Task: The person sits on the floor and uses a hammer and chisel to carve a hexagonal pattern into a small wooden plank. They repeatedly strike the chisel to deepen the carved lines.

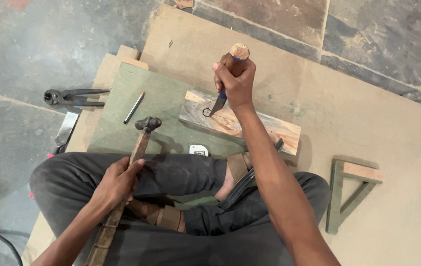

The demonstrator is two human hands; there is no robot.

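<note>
1. Head view, work support: a green board (156, 106) lies on a larger brown fibreboard sheet (358, 113) on the stone floor (33, 54). The person sits cross-legged at the near edge of the sheet.
2. Head view, workpiece: a wooden block (250, 125) lies at the right edge of the green board, its long axis running left to right, with a small pencilled outline near its left end.
3. Right hand (235, 81): closed around the wooden handle of a chisel (228, 81). The chisel stands steeply, its blade tip on the outline at the block's left end.
4. Left hand (119, 180): wrapped around the shaft of a hammer (139, 148). The hammer head sits left of and nearer than the chisel butt, well apart from it.
5. Relation: the right hand is nearer the block.
6. Surroundings: a pencil (134, 107) on the green board, pincers (70, 97) at its left edge, and a wooden triangle frame (351, 194) at the right.
</note>
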